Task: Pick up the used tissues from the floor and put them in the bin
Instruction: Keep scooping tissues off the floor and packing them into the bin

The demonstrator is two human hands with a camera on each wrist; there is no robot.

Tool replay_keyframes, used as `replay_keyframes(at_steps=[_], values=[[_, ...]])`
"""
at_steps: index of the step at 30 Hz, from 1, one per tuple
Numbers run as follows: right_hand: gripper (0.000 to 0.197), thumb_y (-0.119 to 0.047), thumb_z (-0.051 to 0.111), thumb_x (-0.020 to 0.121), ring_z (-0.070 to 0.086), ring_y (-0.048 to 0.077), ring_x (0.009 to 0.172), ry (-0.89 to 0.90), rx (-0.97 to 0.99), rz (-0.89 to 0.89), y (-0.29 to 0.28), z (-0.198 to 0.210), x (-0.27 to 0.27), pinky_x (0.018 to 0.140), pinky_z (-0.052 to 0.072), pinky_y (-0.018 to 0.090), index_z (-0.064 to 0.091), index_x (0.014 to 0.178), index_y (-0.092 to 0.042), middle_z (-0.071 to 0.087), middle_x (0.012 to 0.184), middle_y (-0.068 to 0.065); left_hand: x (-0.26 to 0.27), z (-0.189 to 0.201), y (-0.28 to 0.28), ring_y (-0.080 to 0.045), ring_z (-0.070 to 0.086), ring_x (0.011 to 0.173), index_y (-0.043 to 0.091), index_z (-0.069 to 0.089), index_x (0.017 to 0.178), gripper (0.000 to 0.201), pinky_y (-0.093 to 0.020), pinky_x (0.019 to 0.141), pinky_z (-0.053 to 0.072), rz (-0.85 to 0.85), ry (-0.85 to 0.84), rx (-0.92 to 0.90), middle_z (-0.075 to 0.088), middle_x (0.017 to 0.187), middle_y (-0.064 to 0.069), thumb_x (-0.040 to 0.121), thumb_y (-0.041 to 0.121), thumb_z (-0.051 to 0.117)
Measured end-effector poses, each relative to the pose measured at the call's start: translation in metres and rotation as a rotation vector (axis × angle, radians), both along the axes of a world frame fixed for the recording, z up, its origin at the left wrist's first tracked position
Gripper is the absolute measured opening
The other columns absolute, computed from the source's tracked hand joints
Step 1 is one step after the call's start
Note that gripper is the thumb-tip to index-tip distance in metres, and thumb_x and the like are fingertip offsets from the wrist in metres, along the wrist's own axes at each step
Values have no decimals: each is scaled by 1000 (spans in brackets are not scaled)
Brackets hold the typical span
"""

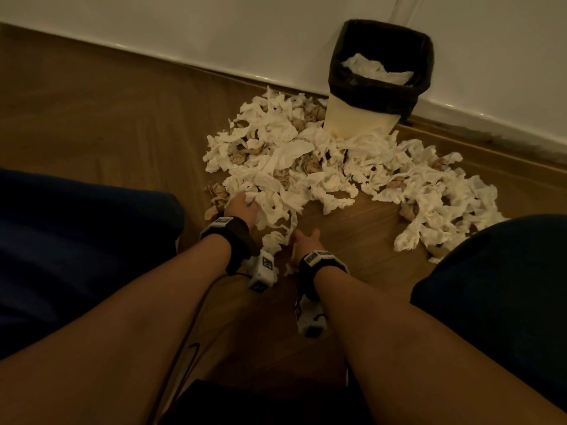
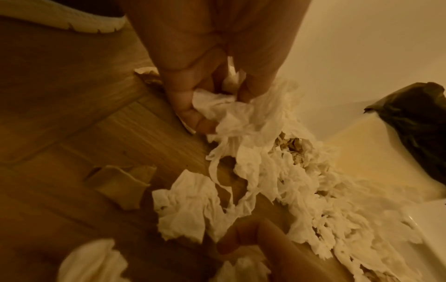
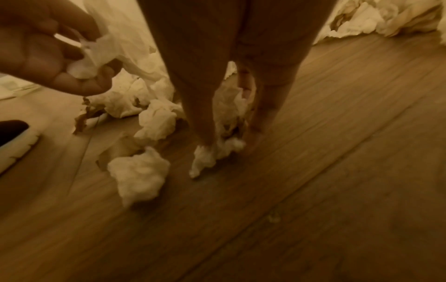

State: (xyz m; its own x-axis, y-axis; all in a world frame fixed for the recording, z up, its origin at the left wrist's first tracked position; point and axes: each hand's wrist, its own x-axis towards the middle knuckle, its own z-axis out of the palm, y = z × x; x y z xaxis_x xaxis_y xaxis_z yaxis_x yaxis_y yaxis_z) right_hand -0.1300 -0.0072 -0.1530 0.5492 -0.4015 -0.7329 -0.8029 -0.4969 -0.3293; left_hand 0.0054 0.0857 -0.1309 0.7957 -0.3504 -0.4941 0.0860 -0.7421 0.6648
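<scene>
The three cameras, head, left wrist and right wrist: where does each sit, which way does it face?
Head: on the head, looking down at the tissue pile and bin; both forearms show.
Left wrist: along the left hand, which grips tissue.
Right wrist: along the right hand, fingers down at a tissue wad on the floor.
Shared: each wrist view shows the other hand.

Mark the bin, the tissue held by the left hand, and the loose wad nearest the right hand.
Cream bin with black liner (image 1: 359, 121), head view, front wall.
White tissue in left hand (image 2: 217, 103), left wrist view, gripped end.
Crumpled white wad (image 3: 138, 171), right wrist view, centre.
</scene>
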Motion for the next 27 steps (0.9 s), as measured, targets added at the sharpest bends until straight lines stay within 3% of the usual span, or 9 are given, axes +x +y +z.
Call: replay_keyframes(at_steps=[2, 5, 8, 11, 14, 16, 18, 21, 27], values=[[40, -19, 59, 87, 44, 43, 116, 6, -9, 7, 0, 0, 1, 100, 43, 47, 46, 125, -23, 16, 141, 13, -2, -1, -1, -36, 43, 125, 7, 46, 132, 37, -39, 101, 37, -23, 13, -45, 46, 136, -18, 97, 13, 40], [28, -21, 48, 92, 43, 41, 117, 9, -20, 9, -1, 1, 2, 102, 40, 45, 56, 118, -15, 18, 143, 14, -8, 0, -1, -36, 50, 115, 6, 56, 117, 31, -38, 84, 49, 7, 49, -149, 54, 116, -18, 92, -2, 40], [32, -24, 44, 96, 40, 37, 123, -2, -75, 58, -3, 2, 5, 106, 35, 41, 58, 121, -10, 26, 144, 15, -12, -4, -5, -27, 57, 88, 13, 60, 89, 18, -35, 60, 55, 119, 200, -220, 51, 115, -14, 87, -4, 55], [33, -23, 44, 98, 43, 31, 125, -42, -106, 10, -6, 1, 7, 107, 37, 37, 60, 122, -7, 43, 138, 16, -14, 2, -10, -31, 57, 83, 16, 54, 68, 35, -26, 43, 51, 229, 308, -240, 50, 116, -20, 97, 7, 37], [34, -28, 48, 96, 56, 28, 112, -61, -83, -59, -5, -3, 9, 98, 45, 34, 64, 115, -4, 60, 122, 14, -9, 1, -5, -22, 53, 84, 24, 49, 70, 34, -16, 57, 46, 343, 357, -247, 52, 129, -21, 96, 6, 39], [37, -32, 54, 93, 59, 28, 107, -81, -50, -112, -4, -4, 10, 95, 48, 34, 65, 111, -2, 63, 116, 15, -9, 2, -4, -29, 51, 103, 11, 59, 86, 14, -28, 81, 48, 325, 368, -204, 49, 134, -20, 93, 15, 47], [36, -32, 59, 90, 59, 27, 109, -83, -25, -126, -5, -3, 11, 96, 47, 32, 66, 110, -4, 63, 116, 14, -12, 3, -6, -32, 49, 115, 6, 60, 104, 30, -36, 94, 41, 288, 347, -149, 49, 134, -17, 91, 33, 54], [24, -22, 61, 89, 56, 26, 113, -118, -32, -177, -8, -2, 13, 97, 44, 31, 67, 109, -10, 59, 123, 12, -13, 7, -9, -31, 48, 121, 3, 47, 130, 57, -33, 95, 40, 216, 303, -81, 50, 134, -15, 84, 29, 67], [29, -13, 50, 94, 51, 31, 117, -222, 50, -399, -8, 10, 16, 94, 44, 37, 52, 122, -10, 49, 131, 15, -17, 8, -6, -32, 55, 116, 4, 52, 128, 37, -30, 87, 47, 60, 228, -16, 55, 129, -18, 92, 9, 51]])
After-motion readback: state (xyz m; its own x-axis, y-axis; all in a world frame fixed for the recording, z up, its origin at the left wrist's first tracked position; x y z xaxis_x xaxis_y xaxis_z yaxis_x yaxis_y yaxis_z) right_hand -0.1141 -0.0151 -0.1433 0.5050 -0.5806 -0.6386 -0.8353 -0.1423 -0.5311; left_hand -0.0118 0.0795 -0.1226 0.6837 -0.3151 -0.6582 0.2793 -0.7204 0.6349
